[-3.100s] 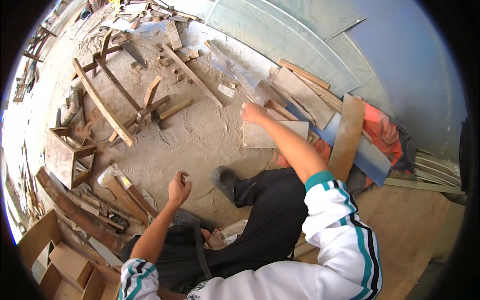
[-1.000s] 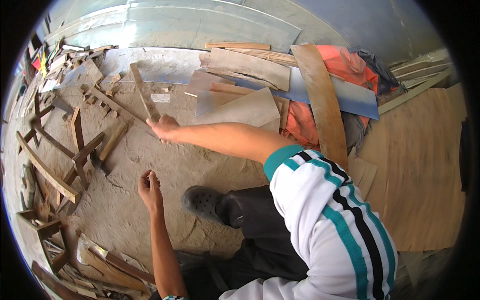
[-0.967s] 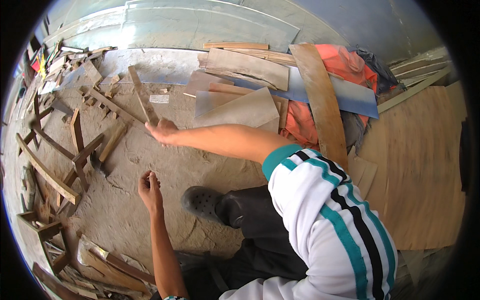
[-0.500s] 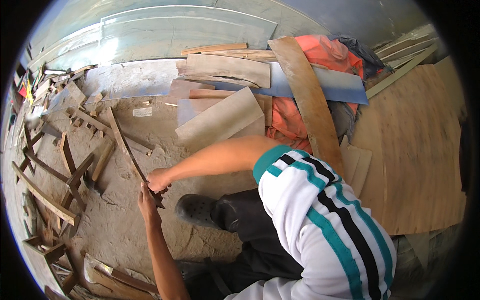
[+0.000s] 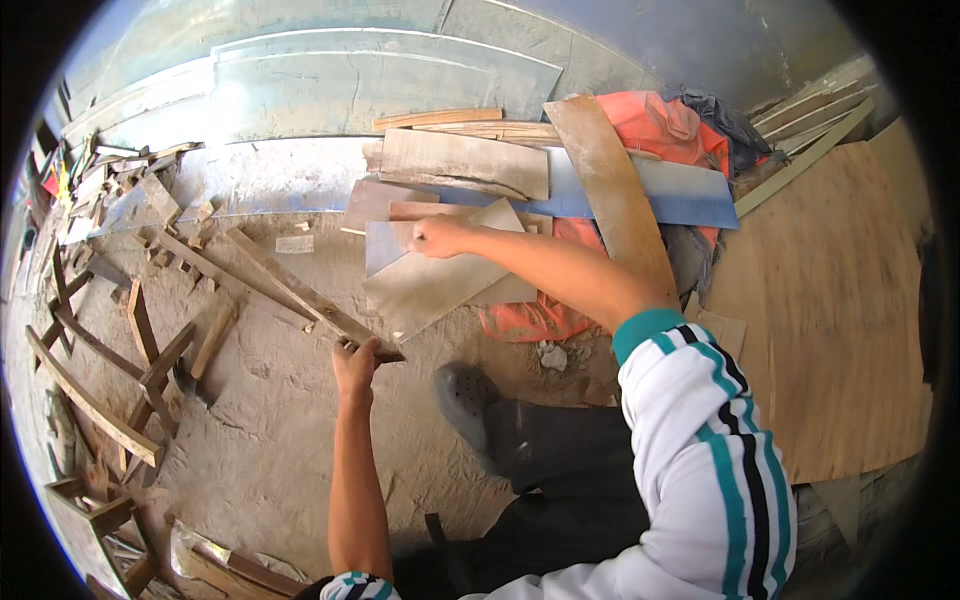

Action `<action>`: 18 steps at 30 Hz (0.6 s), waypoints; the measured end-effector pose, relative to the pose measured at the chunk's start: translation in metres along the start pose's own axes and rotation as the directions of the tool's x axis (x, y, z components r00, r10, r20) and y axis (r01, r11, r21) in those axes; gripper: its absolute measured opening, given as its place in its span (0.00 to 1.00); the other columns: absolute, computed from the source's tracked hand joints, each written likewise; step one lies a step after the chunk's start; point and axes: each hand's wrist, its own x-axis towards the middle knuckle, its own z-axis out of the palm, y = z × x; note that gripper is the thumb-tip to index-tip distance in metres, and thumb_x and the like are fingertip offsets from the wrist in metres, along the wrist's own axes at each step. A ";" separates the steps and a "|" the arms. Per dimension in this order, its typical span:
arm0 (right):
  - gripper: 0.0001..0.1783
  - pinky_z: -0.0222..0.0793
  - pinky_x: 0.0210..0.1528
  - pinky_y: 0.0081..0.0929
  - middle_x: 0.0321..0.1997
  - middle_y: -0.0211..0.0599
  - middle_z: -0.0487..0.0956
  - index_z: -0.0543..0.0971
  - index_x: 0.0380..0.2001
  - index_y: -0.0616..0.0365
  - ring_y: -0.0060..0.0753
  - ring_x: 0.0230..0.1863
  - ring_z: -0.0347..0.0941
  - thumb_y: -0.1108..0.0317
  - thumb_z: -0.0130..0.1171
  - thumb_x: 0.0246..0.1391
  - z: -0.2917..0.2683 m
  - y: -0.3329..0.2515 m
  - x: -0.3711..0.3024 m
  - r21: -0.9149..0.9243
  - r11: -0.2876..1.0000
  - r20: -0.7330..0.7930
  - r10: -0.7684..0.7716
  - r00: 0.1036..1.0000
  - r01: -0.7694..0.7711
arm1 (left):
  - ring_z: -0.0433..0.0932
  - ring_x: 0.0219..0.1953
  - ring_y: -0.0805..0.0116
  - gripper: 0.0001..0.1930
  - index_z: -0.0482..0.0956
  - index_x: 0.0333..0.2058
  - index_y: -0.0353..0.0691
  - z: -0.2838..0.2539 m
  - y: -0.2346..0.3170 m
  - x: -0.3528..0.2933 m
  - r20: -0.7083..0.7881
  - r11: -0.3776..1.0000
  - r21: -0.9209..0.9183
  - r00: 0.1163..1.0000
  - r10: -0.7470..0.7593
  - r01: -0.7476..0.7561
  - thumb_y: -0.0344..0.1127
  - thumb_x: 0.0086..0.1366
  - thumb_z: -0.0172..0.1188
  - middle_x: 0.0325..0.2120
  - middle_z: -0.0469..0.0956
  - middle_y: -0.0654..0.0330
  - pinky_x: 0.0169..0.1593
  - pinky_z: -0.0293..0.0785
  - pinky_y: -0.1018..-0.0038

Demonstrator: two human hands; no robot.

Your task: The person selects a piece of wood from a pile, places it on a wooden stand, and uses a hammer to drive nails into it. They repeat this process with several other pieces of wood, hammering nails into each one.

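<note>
Item one: a long, narrow, brown wooden strip [image 5: 300,290], gripped near its lower end by your left hand [image 5: 355,365], its long axis running from between ten and eleven o'clock down to four, most of its length lying beyond your knuckles toward the upper end. Item two: your right hand [image 5: 440,237], at one o'clock from the left and farther from the strip's gripped end, fingers curled closed with no held piece visible, over a pale, flat, rectangular wooden board [image 5: 440,280]; whether it touches that board cannot be told.
</note>
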 end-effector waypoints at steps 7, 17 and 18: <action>0.24 0.72 0.53 0.46 0.46 0.53 0.81 0.81 0.41 0.60 0.54 0.50 0.77 0.48 0.57 0.56 -0.023 0.106 -0.021 0.087 0.926 -0.216 0.377 0.900 -0.367 | 0.82 0.37 0.58 0.27 0.64 0.55 0.24 0.081 0.019 0.038 -0.060 0.996 -0.088 0.998 -0.001 -0.005 0.31 0.61 0.63 0.42 0.78 0.46 0.39 0.83 0.70; 0.27 0.70 0.60 0.45 0.55 0.60 0.77 0.79 0.47 0.67 0.55 0.58 0.73 0.53 0.55 0.55 -0.061 0.310 0.001 0.685 0.449 -0.285 0.890 0.357 -0.573 | 0.82 0.32 0.65 0.26 0.69 0.52 0.26 0.096 0.016 0.065 0.077 0.977 0.208 0.995 -0.062 0.045 0.45 0.68 0.59 0.35 0.81 0.51 0.36 0.78 0.72; 0.27 0.69 0.60 0.45 0.55 0.61 0.76 0.79 0.47 0.68 0.55 0.58 0.73 0.53 0.55 0.55 -0.057 0.350 -0.005 0.737 0.443 -0.354 0.896 0.267 -0.511 | 0.82 0.32 0.66 0.26 0.70 0.51 0.27 0.108 0.012 0.065 0.101 0.969 0.239 0.991 -0.082 0.056 0.46 0.68 0.59 0.35 0.81 0.52 0.36 0.77 0.72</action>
